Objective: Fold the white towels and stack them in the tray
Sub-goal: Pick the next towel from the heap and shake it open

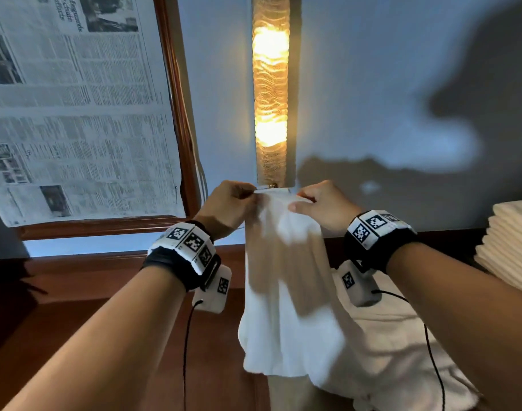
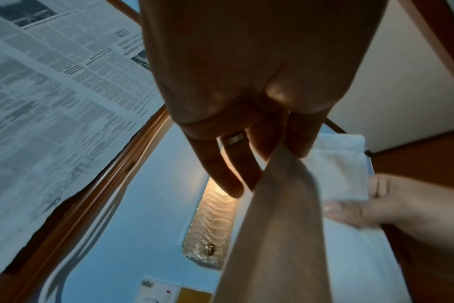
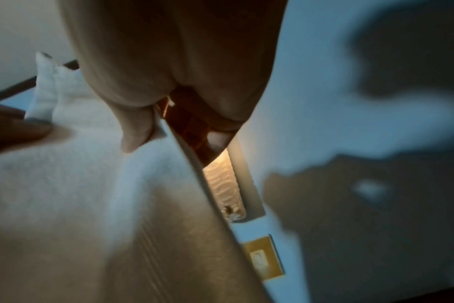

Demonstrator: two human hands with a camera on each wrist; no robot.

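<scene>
A white towel (image 1: pixel 286 292) is held up in the air in front of the wall, pinched along its top edge by both hands. The left hand (image 1: pixel 228 203) is seen gripping the left end of that edge between thumb and curled fingers; in the left wrist view the cloth is shown nipped at the fingertips (image 2: pixel 298 143), with a ring worn on one finger. The right hand (image 1: pixel 322 204) is closed on the right end of the edge, thumb laid across the front of the fabric, the other fingers tucked behind. The two hands are kept near each other, so the top edge is bunched and the towel is left hanging in loose folds, its lower hem draped down onto a heap of white cloth (image 1: pixel 387 351) lying on the wooden surface (image 1: pixel 75 321). To the far right a stack of folded towels (image 1: pixel 511 247) is seen, neatly layered. Behind the raised towel a lit wall lamp (image 1: pixel 270 93) is glowing, and a wood-framed panel covered with newspaper (image 1: pixel 75 108) is mounted to the left. No tray can be made out.
</scene>
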